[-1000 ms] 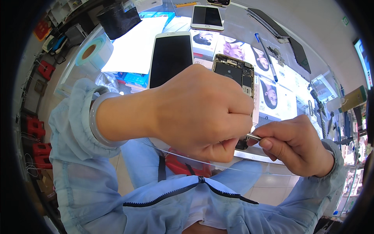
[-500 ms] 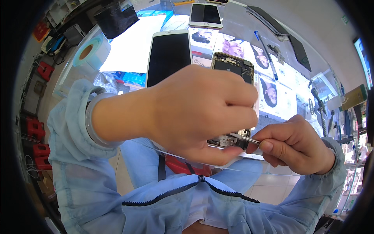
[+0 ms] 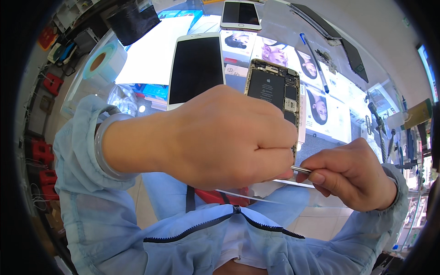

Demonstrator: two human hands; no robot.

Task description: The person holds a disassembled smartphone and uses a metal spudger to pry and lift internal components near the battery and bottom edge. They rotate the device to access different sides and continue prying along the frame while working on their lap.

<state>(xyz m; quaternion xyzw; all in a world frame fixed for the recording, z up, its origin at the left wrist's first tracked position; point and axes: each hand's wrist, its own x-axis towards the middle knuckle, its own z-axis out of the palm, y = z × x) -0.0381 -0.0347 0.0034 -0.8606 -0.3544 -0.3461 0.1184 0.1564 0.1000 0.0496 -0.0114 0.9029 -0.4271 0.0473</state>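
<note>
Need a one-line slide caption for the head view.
Left hand and right hand pinch a thin metal tool beside an opened phone on a glass counter.

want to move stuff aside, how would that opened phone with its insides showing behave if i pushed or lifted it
The opened phone lies flat on the glass counter, so it would probably slide rather than tip. It looks stiff and thin. Its exposed boards suggest it is fragile; loose parts might shift.

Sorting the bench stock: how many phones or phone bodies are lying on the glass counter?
3: an opened phone body above the left hand, a white phone to its left, and a smaller phone at the top. Others may be hidden.
</note>
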